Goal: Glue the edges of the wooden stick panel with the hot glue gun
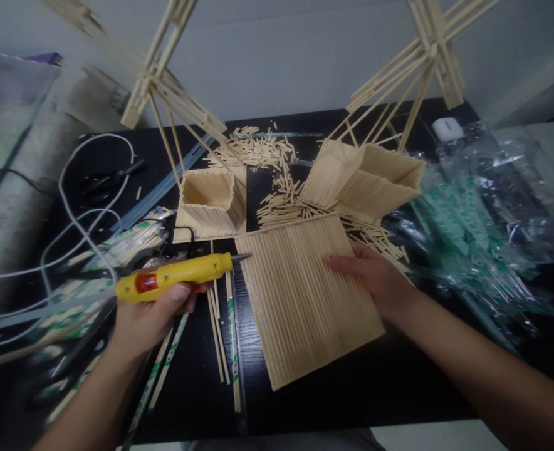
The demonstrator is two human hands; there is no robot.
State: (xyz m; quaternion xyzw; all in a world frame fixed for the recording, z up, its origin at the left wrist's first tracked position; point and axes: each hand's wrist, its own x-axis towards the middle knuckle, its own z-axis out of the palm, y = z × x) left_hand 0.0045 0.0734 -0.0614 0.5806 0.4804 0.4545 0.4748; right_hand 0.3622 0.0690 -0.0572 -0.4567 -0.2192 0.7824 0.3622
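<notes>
An open box of sticks is set mid-bench, with short sticks scattered behind it toward the far edge. A white cable and scissors are laid by the left edge. Plastic wrappers are piled along the right edge.

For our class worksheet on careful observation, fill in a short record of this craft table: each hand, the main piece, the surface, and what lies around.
left hand: grips a yellow plastic glue gun, nozzle at the panel's upper left edge
right hand: fingers rest on the panel's right side
main piece: flat square panel of pale wooden sticks
surface: black table
behind: open square stick box; loose short stick offcuts
left: white cable
right: crinkled clear plastic bags
</notes>
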